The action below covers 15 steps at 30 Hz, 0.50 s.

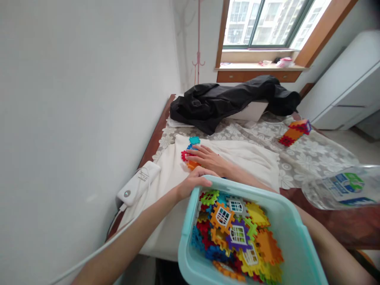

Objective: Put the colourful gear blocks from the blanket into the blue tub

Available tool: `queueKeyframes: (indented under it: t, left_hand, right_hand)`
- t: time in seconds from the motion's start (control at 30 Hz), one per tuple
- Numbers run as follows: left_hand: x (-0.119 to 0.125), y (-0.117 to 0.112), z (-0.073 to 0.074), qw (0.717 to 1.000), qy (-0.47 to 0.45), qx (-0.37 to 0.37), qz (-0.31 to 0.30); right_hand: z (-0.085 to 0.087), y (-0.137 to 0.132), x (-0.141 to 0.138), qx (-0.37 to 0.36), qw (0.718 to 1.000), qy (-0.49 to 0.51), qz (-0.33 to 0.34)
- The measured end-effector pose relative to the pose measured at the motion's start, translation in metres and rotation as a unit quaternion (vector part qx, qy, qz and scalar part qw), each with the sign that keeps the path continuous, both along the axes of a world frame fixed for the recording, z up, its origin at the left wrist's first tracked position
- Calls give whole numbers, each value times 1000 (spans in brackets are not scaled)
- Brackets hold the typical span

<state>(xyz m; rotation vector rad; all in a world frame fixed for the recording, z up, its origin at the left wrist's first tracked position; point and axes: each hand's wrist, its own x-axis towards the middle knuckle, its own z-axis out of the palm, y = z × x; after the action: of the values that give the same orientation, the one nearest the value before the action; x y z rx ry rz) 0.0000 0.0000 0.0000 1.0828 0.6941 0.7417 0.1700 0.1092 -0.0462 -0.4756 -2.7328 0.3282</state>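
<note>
A light teal bin (291, 229) full of several colourful interlocking plastic tiles stands close in front of me. My left hand (192, 183) grips the bin's far rim, fingers curled over it. My right hand (209, 157) reaches past the bin and lies with fingers stretched over a small cluster of tiles (190, 155) on the white cloth (237, 158), touching red, orange and teal pieces. Whether it grips any tile is hidden under the fingers.
A white power bank (138, 183) with a cable lies at the table's left edge by the wall. A black jacket (231, 101) is heaped at the back. A built tile block (295, 132) stands far right, a clear plastic bottle (341, 192) near right.
</note>
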Motion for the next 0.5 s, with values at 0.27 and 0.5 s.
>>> queueKeyframes:
  t: [0.27, 0.5]
  left_hand:
    - [-4, 5, -7, 1000, 8, -8, -1]
    - [-4, 3, -5, 999, 13, -25, 14]
  right_hand:
    - [-2, 10, -18, 24, 998, -49, -42]
    - [10, 14, -7, 13, 994, 23, -102]
